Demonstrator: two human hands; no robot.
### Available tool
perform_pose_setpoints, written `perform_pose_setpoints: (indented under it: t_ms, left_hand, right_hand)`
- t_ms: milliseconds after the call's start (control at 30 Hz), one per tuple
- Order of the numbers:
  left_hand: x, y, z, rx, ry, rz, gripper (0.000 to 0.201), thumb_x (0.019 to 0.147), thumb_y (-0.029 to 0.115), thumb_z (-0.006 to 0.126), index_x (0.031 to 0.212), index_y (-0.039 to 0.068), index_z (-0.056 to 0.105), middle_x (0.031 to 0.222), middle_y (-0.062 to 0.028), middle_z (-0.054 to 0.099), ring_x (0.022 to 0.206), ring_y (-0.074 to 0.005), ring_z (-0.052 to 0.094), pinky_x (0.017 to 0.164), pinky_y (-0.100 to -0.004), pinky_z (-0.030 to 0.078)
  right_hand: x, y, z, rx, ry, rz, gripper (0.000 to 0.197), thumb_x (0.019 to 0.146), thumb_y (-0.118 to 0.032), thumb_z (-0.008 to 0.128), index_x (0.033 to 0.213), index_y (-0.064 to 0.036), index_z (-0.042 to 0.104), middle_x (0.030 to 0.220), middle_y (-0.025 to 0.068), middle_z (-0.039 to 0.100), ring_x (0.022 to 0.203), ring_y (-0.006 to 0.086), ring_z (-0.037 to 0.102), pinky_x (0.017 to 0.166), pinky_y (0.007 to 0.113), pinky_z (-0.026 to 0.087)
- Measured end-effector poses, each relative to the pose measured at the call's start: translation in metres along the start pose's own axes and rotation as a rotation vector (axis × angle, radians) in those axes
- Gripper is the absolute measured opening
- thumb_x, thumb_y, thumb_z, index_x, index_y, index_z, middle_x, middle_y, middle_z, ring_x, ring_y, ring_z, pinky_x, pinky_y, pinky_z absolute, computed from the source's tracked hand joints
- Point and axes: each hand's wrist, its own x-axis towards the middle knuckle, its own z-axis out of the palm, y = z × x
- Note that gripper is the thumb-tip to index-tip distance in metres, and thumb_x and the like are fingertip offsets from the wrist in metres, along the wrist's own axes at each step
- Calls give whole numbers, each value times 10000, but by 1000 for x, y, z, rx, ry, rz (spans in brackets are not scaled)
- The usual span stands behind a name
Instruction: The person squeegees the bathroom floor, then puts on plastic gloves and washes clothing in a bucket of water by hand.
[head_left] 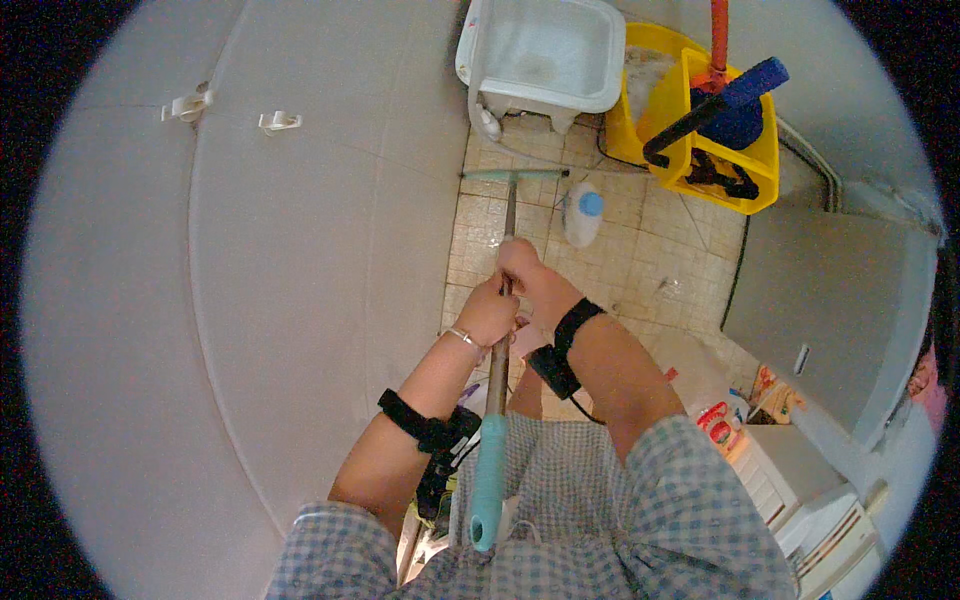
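Observation:
Both my hands are closed round the pole of a floor squeegee, one above the other. My left hand grips nearer to me, and my right hand grips just beyond it. The turquoise handle end points back toward my body, with a hanging hole at its tip. At the far end, the pale green crossbar lies on the tiled floor, below the white basin. A white bottle with a blue cap stands right of the crossbar. My fingers partly hide the middle of the pole.
At the back is a white basin on a stand, with a hose beside it. A yellow mop bucket holding long-handled tools stands at the back right. A grey panel rises on the right, and a pale wall runs along the left.

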Motion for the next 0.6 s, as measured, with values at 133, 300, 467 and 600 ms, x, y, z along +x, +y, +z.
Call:
perform_pose_setpoints:
  t_ms: [133,300,467,600]
  left_hand:
    - [11,45,4,-15,-21,-65,237,753,57,419,989,53,436,560,-24,426,402,-144,444,355,-296,411]
    - [29,28,-12,72,-61,-85,276,750,62,408,1024,29,417,554,-42,446,389,-159,453,362,-315,425]
    - [-5,-19,18,191,11,16,427,756,73,397,1174,35,311,571,-94,487,394,-183,470,376,-328,434]
    - [-19,-98,23,329,40,-12,518,770,82,389,1259,80,217,609,-119,503,410,-190,481,379,-330,431]
  right_hand:
    - [27,25,-28,125,72,194,178,661,-155,540,754,-37,635,752,145,612,648,255,603,584,356,493]
    - [59,41,18,241,93,24,192,636,-158,549,727,-7,625,734,151,606,634,276,594,564,360,484]
    - [42,46,111,164,126,227,234,604,-161,554,751,8,621,778,184,591,719,299,576,622,366,467]
    - [-9,-23,127,29,123,-19,216,661,-140,498,762,8,618,806,197,581,755,323,569,669,383,461]
